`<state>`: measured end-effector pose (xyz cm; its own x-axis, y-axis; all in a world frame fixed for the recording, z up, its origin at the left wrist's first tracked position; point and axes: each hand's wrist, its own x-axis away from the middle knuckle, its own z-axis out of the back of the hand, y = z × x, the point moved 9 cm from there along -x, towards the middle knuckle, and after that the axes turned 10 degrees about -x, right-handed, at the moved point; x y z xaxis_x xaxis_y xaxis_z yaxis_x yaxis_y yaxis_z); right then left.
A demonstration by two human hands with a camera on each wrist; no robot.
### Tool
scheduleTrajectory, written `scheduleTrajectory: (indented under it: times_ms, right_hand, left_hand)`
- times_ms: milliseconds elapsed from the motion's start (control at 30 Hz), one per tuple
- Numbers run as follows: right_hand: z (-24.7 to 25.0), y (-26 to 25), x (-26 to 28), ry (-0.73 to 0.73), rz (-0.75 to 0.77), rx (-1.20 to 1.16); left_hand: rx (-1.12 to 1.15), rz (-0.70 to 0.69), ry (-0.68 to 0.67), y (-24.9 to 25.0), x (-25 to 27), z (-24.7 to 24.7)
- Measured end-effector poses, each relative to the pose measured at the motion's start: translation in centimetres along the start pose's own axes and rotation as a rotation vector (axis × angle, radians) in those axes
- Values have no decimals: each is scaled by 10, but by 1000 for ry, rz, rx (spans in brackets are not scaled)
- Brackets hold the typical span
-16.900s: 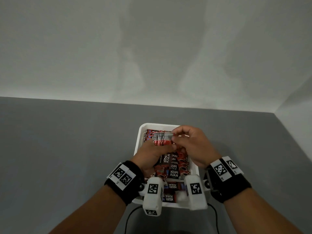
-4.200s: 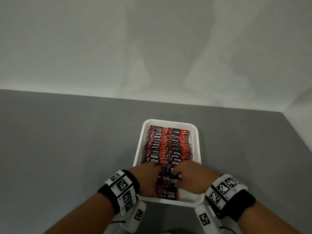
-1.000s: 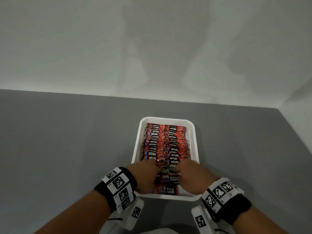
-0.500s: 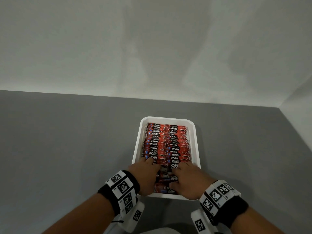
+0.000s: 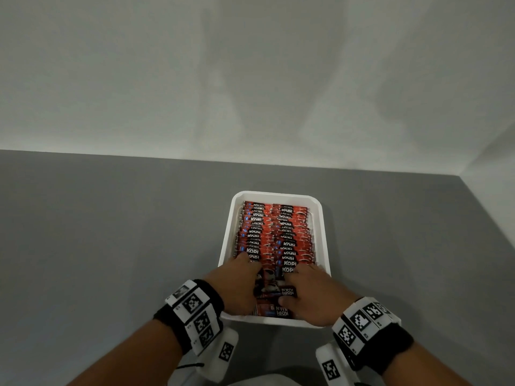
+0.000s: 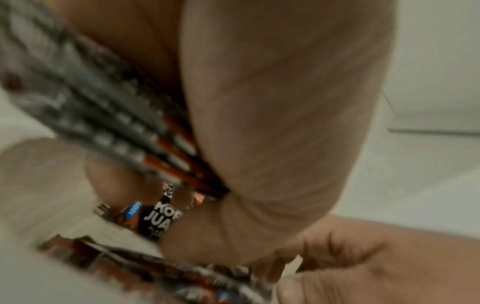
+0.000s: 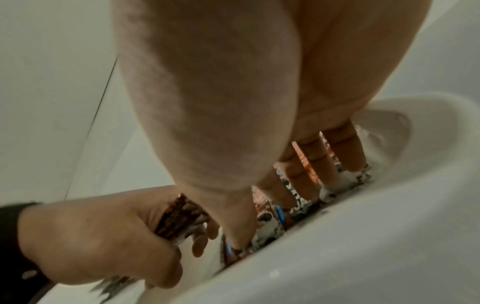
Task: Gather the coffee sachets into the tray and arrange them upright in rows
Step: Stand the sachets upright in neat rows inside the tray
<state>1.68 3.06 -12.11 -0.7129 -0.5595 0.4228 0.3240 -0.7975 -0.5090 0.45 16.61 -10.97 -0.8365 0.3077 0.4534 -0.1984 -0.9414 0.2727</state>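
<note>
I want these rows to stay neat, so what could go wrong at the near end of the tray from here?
1. The left hand grips a bundle of sachets; wedging it in could tip the standing rows.
2. A few flat sachets lie at the near end of the tray and may get buried.
3. The right hand's fingers press the rows, which might lean once released.

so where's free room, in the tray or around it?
Tray is crowded: sachets fill it, with thin gaps along the side walls. Left hand and right hand cover the near end. Grey table is bare left, right and beyond the tray.
</note>
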Motion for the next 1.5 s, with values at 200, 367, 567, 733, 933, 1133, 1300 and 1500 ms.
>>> scheduleTrajectory:
  times_ms: [200, 367, 567, 733, 933, 1133, 1300, 1500]
  right_hand:
    - [54, -16, 7, 267, 23, -541]
    - [65, -42, 9, 301, 60, -1035]
    - [88, -23, 9, 485, -1, -898]
    - [103, -24, 4, 514, 11, -634]
    - [74, -6, -14, 260, -51, -174]
    - [46, 2, -29, 203, -110, 183]
    - [45, 1, -31, 185, -121, 300]
    - [34, -11, -14, 43, -1, 48]
  left_hand:
    - [1241, 108, 223, -7, 6, 38]
    - [1574, 139, 439, 1, 0, 48]
    - [1640, 190, 478, -12, -1, 52]
    - [1531, 192, 458, -14, -3, 53]
    - [1233, 335, 455, -42, 3, 45]
    - [503, 172, 197, -22, -1, 37]
    - [151, 30, -18, 0, -2, 10]
    - [3, -11, -89, 4, -6, -4]
